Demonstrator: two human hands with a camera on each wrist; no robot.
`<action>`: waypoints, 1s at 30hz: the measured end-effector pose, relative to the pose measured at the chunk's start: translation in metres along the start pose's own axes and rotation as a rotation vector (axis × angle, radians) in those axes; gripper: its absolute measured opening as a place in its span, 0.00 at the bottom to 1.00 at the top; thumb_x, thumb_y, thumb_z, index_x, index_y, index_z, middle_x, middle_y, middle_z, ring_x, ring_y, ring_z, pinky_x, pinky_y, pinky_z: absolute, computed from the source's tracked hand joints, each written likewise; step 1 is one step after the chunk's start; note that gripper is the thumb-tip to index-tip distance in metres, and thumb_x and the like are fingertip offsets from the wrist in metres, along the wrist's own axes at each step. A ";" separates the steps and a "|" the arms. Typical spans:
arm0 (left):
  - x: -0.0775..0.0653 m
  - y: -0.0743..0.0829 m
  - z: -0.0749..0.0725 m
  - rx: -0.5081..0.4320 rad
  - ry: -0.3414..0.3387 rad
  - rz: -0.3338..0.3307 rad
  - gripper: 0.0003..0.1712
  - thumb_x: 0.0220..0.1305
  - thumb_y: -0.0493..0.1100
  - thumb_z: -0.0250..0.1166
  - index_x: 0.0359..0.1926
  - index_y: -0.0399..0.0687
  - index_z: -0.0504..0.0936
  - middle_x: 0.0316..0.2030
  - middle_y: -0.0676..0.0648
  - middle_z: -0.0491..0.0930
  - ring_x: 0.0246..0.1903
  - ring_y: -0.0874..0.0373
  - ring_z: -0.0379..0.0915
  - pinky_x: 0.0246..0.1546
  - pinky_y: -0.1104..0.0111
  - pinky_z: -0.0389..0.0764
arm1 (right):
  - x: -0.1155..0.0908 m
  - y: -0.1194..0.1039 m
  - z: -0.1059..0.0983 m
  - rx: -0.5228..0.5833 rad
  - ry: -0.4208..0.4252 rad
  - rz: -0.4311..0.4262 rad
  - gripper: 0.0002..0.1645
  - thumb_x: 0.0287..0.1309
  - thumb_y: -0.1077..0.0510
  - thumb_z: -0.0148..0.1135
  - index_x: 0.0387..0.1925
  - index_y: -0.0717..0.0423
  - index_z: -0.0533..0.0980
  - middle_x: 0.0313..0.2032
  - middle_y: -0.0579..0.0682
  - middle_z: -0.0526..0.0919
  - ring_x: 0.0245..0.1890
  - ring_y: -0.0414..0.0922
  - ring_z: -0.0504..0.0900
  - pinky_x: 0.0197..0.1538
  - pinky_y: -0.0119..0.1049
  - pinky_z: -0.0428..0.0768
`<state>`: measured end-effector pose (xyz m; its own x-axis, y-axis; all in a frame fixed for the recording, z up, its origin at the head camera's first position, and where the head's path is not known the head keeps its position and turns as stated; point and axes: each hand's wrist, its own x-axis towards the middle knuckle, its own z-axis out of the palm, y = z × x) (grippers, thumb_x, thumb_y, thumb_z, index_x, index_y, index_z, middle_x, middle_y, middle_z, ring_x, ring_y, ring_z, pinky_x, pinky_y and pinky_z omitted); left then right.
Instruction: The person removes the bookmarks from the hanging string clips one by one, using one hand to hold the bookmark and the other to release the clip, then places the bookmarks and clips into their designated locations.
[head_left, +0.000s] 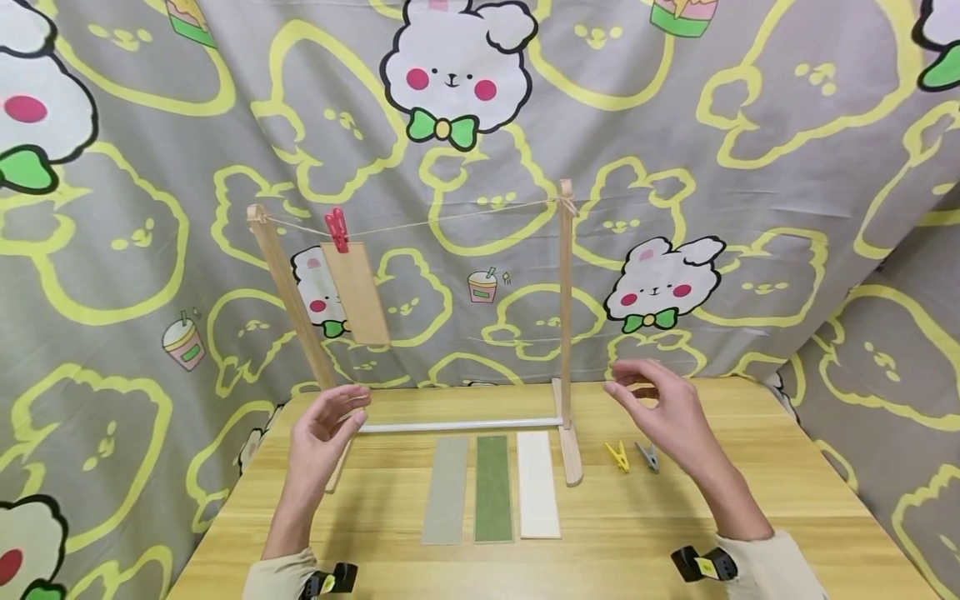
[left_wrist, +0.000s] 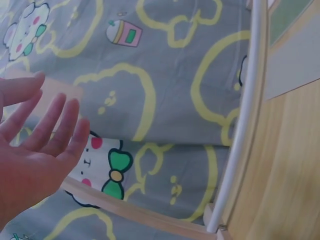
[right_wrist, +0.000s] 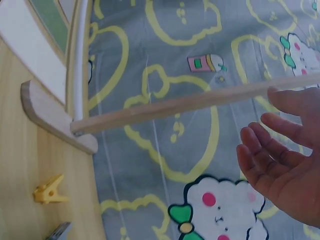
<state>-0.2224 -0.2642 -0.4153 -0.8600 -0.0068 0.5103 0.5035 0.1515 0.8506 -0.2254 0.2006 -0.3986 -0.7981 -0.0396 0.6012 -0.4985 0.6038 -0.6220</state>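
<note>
My left hand (head_left: pixel 324 429) hovers, fingers loosely bent, by the left post of a small wooden drying rack (head_left: pixel 566 308). Nothing is in its grasp. On the other side my right hand (head_left: pixel 671 408) is raised to the right of the right post, also holding nothing. A red clothespin (head_left: pixel 337 231) clips a tan card (head_left: pixel 360 296) to the string (head_left: pixel 465 217) between the posts. Lying on the table are a grey card (head_left: pixel 446 492), a green card (head_left: pixel 492 490) and a white card (head_left: pixel 537 485). Below the right hand lie a yellow clothespin (head_left: pixel 618 457) and a grey clothespin (head_left: pixel 648 456).
A white rod (head_left: pixel 457 427) joins the rack's feet low over the wooden table (head_left: pixel 615 542). Behind hangs a grey curtain (head_left: pixel 465 350) with cartoon prints, close to the table's back edge.
</note>
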 end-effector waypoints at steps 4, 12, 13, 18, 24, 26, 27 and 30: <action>0.007 0.003 -0.001 -0.011 0.063 0.000 0.22 0.68 0.28 0.65 0.62 0.30 0.75 0.56 0.38 0.82 0.55 0.49 0.80 0.54 0.72 0.81 | 0.009 -0.011 0.004 0.028 -0.013 -0.062 0.15 0.62 0.59 0.73 0.50 0.55 0.83 0.43 0.44 0.85 0.42 0.41 0.84 0.45 0.32 0.86; 0.020 0.008 -0.002 -0.026 0.153 0.042 0.22 0.68 0.28 0.65 0.62 0.28 0.75 0.58 0.31 0.79 0.55 0.52 0.80 0.54 0.73 0.80 | 0.029 -0.034 0.012 0.060 -0.036 -0.184 0.17 0.60 0.62 0.74 0.51 0.56 0.83 0.43 0.45 0.85 0.42 0.41 0.84 0.45 0.35 0.86; 0.021 0.008 -0.002 -0.027 0.165 0.050 0.22 0.69 0.29 0.65 0.62 0.28 0.75 0.58 0.31 0.79 0.56 0.50 0.79 0.54 0.73 0.80 | 0.032 -0.036 0.013 0.062 -0.041 -0.196 0.17 0.60 0.62 0.74 0.51 0.56 0.83 0.43 0.46 0.85 0.42 0.41 0.84 0.44 0.36 0.87; 0.029 0.009 0.000 -0.057 0.221 0.089 0.21 0.70 0.30 0.63 0.62 0.28 0.75 0.59 0.30 0.78 0.58 0.45 0.76 0.56 0.73 0.79 | 0.042 -0.049 0.015 0.073 -0.046 -0.256 0.16 0.61 0.61 0.74 0.50 0.54 0.84 0.42 0.47 0.85 0.42 0.41 0.84 0.44 0.40 0.87; 0.035 0.004 0.000 -0.090 0.239 0.121 0.20 0.70 0.28 0.62 0.61 0.26 0.75 0.59 0.30 0.78 0.58 0.45 0.76 0.56 0.72 0.79 | 0.053 -0.062 0.017 0.083 -0.052 -0.307 0.16 0.60 0.61 0.74 0.50 0.53 0.84 0.43 0.43 0.85 0.45 0.41 0.84 0.47 0.36 0.86; 0.037 0.004 -0.001 -0.081 0.240 0.123 0.20 0.70 0.28 0.62 0.61 0.27 0.76 0.59 0.31 0.78 0.58 0.47 0.77 0.55 0.72 0.79 | 0.057 -0.066 0.018 0.088 -0.059 -0.328 0.16 0.60 0.61 0.74 0.50 0.54 0.84 0.43 0.43 0.86 0.45 0.41 0.84 0.47 0.37 0.86; 0.038 0.004 -0.001 -0.074 0.239 0.125 0.20 0.71 0.29 0.62 0.61 0.27 0.76 0.59 0.31 0.78 0.58 0.48 0.77 0.55 0.73 0.79 | 0.059 -0.068 0.019 0.088 -0.062 -0.338 0.16 0.60 0.61 0.74 0.50 0.54 0.83 0.44 0.44 0.86 0.46 0.41 0.84 0.47 0.39 0.87; 0.042 0.005 -0.001 -0.062 0.245 0.118 0.20 0.71 0.30 0.63 0.61 0.28 0.76 0.58 0.34 0.79 0.58 0.50 0.77 0.55 0.73 0.79 | 0.065 -0.074 0.023 0.089 -0.059 -0.362 0.16 0.60 0.61 0.74 0.50 0.54 0.83 0.45 0.45 0.86 0.46 0.41 0.84 0.47 0.41 0.86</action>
<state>-0.2556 -0.2650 -0.3897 -0.7532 -0.2323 0.6154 0.6096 0.1050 0.7858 -0.2483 0.1352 -0.3247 -0.5814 -0.2854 0.7619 -0.7776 0.4706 -0.4171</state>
